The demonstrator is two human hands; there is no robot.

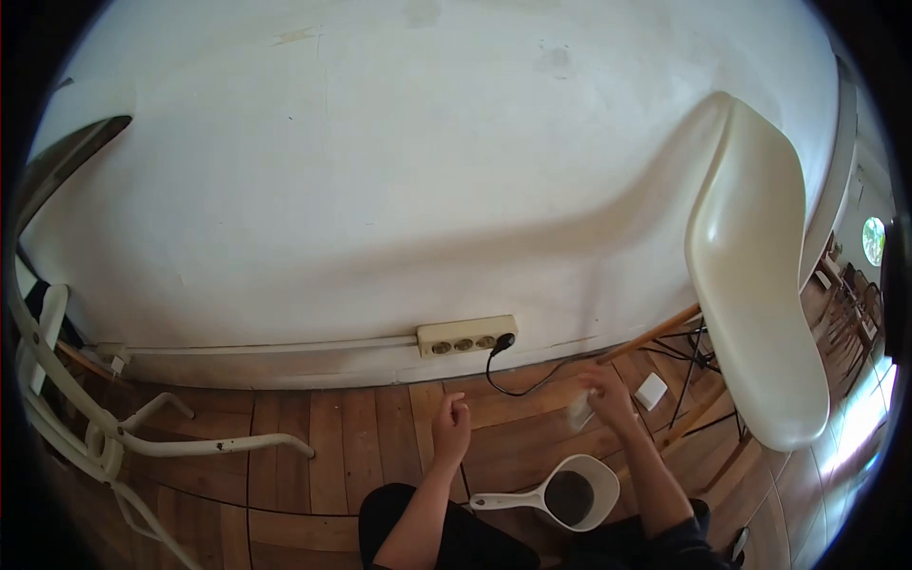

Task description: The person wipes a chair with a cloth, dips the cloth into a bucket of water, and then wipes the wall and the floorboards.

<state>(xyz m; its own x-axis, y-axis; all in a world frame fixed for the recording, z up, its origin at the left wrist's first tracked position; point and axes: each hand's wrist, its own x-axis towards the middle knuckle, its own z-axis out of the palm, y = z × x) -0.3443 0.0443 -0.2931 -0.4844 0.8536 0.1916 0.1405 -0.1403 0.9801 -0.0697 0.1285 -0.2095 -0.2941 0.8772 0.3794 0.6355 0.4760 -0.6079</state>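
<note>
My left hand (452, 427) is raised over the wooden floor in front of the wall, its fingers curled in and nothing visible in them. Farther right, my right hand (610, 397) has its fingers bent together beside a small translucent whitish piece (580, 412). That piece seems to hang from the fingers, but its kind is too blurred to name. A black cable (518, 392) runs along the floor toward my right hand. Between my forearms stands a white scoop-like pan (613, 486) with a long handle and a dark grey inside.
A socket strip (461, 328) with a black plug (505, 340) sits low on the wall. Right of my hand lies a white block (652, 390), near a cream shell chair (755, 247) with wooden legs. A pale metal chair frame (218, 445) stands at left.
</note>
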